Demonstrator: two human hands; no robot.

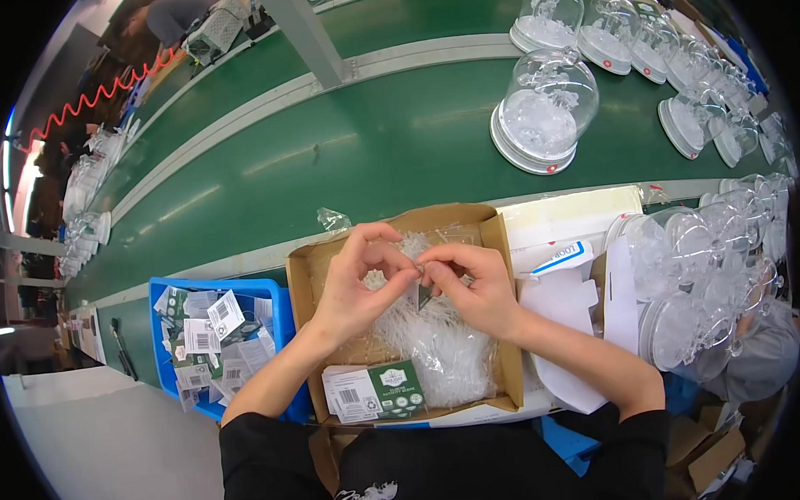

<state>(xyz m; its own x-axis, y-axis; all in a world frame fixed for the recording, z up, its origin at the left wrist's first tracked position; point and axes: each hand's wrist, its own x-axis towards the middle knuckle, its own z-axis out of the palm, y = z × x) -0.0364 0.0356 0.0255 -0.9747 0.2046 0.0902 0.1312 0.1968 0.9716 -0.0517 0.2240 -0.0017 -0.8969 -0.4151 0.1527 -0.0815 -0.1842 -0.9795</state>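
My left hand (357, 284) and my right hand (474, 287) meet fingertip to fingertip over an open cardboard box (299, 293). Both are closed in a pinch. A small dark green tag card (424, 296), seen nearly edge-on, sits at my right fingers. Whatever the left thumb and forefinger pinch is too small to make out. Below lies a heap of thin white plastic strands (420, 333), partly in a clear bag (457, 371). A stack of green and white tag cards (374, 394) rests in the box's near left corner.
A blue bin (159, 346) of loose tag cards stands left of the box. White packaging (557, 324) lies at right, beside crowded clear domes (673, 249). More domes on white bases (545, 113) stand on the green conveyor belt (352, 146). A metal post (300, 33) rises beyond.
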